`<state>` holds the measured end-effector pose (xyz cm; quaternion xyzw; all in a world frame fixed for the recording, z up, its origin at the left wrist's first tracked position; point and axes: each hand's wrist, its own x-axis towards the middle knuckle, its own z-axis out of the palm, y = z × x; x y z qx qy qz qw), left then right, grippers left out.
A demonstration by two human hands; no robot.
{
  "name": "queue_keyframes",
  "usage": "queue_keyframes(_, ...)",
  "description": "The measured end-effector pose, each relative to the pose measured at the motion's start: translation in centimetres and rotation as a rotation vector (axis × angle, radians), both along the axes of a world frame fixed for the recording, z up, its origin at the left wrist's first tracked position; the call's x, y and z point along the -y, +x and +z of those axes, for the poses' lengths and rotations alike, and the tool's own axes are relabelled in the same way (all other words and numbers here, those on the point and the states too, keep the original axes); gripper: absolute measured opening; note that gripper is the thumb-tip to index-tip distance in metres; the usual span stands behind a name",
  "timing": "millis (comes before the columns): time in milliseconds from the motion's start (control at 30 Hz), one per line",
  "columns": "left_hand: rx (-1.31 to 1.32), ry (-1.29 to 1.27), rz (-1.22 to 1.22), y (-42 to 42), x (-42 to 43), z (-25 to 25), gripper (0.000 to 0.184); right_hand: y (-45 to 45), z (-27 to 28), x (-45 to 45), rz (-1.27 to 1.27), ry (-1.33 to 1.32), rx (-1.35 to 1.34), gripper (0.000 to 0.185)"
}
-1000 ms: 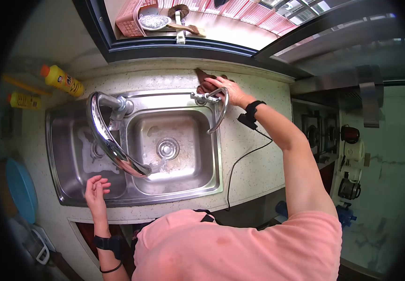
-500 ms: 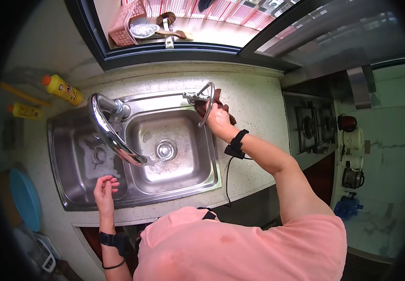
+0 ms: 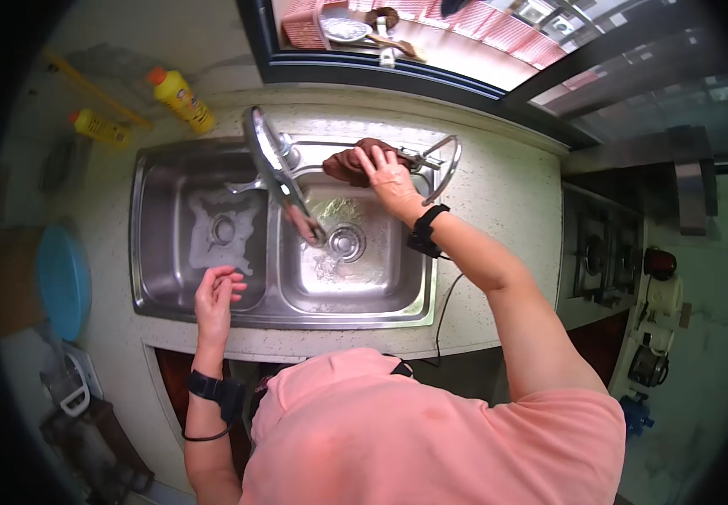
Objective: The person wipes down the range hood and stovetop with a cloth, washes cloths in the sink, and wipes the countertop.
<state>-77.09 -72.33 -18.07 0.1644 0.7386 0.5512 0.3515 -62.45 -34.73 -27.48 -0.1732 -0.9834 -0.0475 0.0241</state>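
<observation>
My right hand (image 3: 391, 183) presses a crumpled brown cloth (image 3: 349, 167) onto the back rim of the steel double sink (image 3: 356, 320), between the tall curved faucet (image 3: 280, 177) and a smaller thin curved spout (image 3: 456, 156). Its fingers lie over the cloth, which spreads out to their left. Over the front of the left basin hovers my left hand (image 3: 217, 290), holding nothing, its fingers loosely bent and apart. White suds surround the left drain (image 3: 223, 229). In the right basin, the metal drain (image 3: 346, 242) is wet.
Two yellow bottles (image 3: 180, 99) stand at the back left of the counter (image 3: 499, 219). A blue basin (image 3: 63, 282) leans at far left. To the right is a gas stove (image 3: 595, 252). A window frame (image 3: 364, 71) runs behind the sink.
My right hand has moved the brown cloth leftward along the back rim, from behind the thin spout toward the tall faucet. My left hand stays over the left basin. The view has shifted.
</observation>
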Motion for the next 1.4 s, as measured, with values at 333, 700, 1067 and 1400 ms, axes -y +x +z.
queue_keyframes(333,-0.058,0.049,0.002,-0.7,1.8,-0.2,0.02,12.8,3.5,0.7,-0.167,-0.168,0.239,0.056)
queue_keyframes(700,-0.076,0.064,-0.073,-3.1,4.0,-1.3,0.023,31.2,3.7,17.1,-0.618,-0.638,0.224,0.05)
queue_keyframes(1067,-0.041,0.017,-0.189,-5.8,6.1,-1.9,0.022,22.0,3.5,24.8,-0.166,-0.97,0.285,0.049)
queue_keyframes(1400,-0.055,-0.042,-0.16,-11.8,12.6,-2.0,0.021,-1.4,-1.0,36.5,0.027,-1.421,-0.112,0.027)
